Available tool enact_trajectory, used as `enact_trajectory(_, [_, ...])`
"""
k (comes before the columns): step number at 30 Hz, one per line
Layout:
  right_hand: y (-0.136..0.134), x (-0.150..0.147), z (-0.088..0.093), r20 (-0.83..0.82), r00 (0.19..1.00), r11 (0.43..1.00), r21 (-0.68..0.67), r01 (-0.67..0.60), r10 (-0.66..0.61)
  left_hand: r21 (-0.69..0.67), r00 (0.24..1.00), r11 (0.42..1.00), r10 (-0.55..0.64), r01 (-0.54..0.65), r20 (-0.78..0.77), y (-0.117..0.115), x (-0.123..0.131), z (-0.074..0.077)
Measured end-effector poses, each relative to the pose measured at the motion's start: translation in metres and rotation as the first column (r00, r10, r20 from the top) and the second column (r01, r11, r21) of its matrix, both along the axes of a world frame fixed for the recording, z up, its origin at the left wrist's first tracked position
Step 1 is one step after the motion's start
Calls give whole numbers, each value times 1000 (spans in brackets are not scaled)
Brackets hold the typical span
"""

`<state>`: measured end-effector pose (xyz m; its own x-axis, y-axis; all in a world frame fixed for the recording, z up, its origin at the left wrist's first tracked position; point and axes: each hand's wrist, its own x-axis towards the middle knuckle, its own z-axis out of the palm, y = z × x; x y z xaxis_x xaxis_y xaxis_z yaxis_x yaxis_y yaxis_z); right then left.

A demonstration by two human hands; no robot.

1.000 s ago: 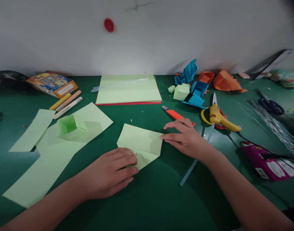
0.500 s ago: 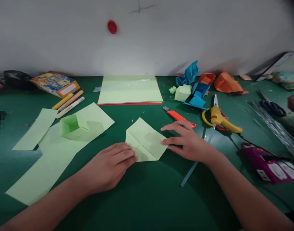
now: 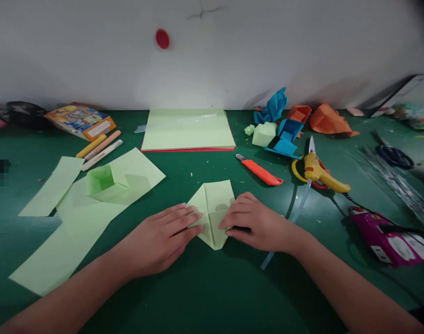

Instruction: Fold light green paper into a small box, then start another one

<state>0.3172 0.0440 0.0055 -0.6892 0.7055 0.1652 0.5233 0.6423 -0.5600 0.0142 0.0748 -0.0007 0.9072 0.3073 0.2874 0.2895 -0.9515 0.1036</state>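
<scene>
A creased light-green paper (image 3: pixel 212 204) lies between my hands, with folded edges and crossing crease lines. My left hand (image 3: pixel 166 236) rests on its left side, fingers stretched out flat. My right hand (image 3: pixel 253 220) pinches the right edge, its fingers bent over a part that they partly hide. To the left, a small open green paper box (image 3: pixel 105 182) sits on overlapping light-green sheets (image 3: pixel 83 213). An orange cutter (image 3: pixel 260 171) lies beyond my right hand.
Behind are stacked green sheets (image 3: pixel 187 132), folded blue paper (image 3: pixel 286 137) and orange paper (image 3: pixel 330 120). A yellow glue gun (image 3: pixel 319 174) lies over scissors at the right, near a purple box (image 3: pixel 389 236). Markers (image 3: pixel 100 146) and a printed box (image 3: pixel 81 121) lie back left.
The paper has been turned and now shows a different outline. My right hand has moved left and nearer, its fingers closing on the edge. The hand at the far right edge has left view.
</scene>
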Motion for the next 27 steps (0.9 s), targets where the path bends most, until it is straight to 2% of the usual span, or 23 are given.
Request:
enact_trajectory(3, [-1, -9, -3, 43, 996, 997, -13, 74, -73, 5, 1000, 1000, 5, -5, -6, -2, 2, 1])
enact_trajectory(11, [0, -25, -4, 194, 966, 986, 35, 165, -168, 3, 998, 999, 42, -42, -50, -12, 4, -2])
enact_trajectory(17, [-2, -30, -6, 229, 946, 973, 74, 220, -231, -20, 989, 996, 86, -89, -118, -21, 6, -4])
enact_trajectory(27, [-3, -32, -11, 230, 931, 958, 124, 259, -282, -22, 986, 993, 108, -112, -126, -26, 12, -3])
